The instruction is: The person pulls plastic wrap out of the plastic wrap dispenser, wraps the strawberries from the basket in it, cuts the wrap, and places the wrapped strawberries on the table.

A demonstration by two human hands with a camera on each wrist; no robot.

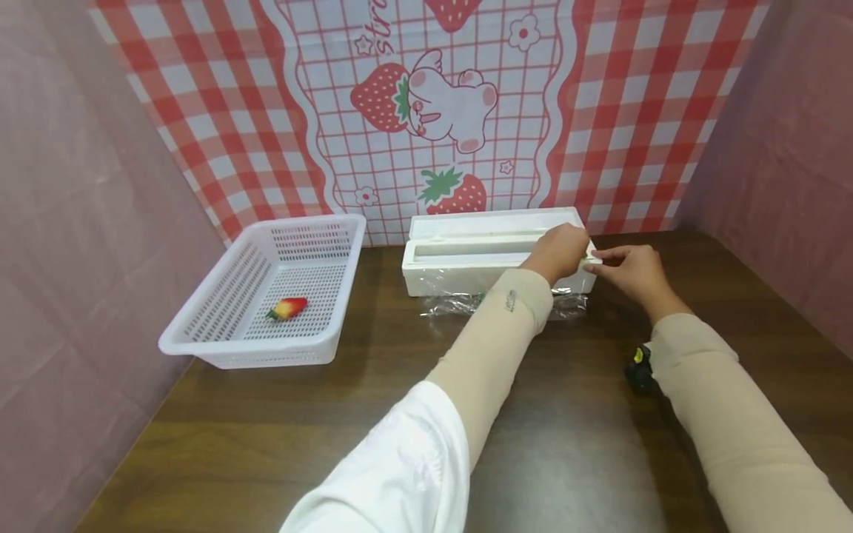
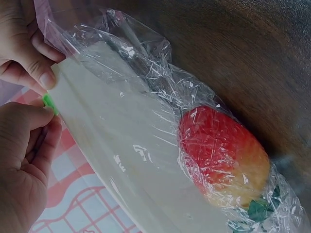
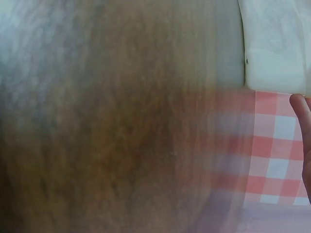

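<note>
A long white cling wrap box [image 1: 426, 281] lies near the back of the table, its lid raised. My left hand [image 1: 560, 252] reaches over its right end; in the left wrist view, thumb and finger pinch a small green slider [image 2: 49, 103] at the box edge. From the right, my right hand [image 1: 633, 274] grips the same end, its thumb on the corner. Clear film [image 2: 146, 63] drapes over the front. Under it, a red-and-yellow fruit [image 2: 221, 155] with green leaves lies against the box, mostly hidden in the head view.
A white perforated basket [image 1: 333, 344] stands to the left, holding another red-and-yellow fruit [image 1: 288, 308]. A black device [image 1: 640, 369] is at the right wrist. Behind the box hangs a red-and-white checked strawberry cloth [image 1: 620, 133]; pink cloth [image 1: 60, 222] walls the sides.
</note>
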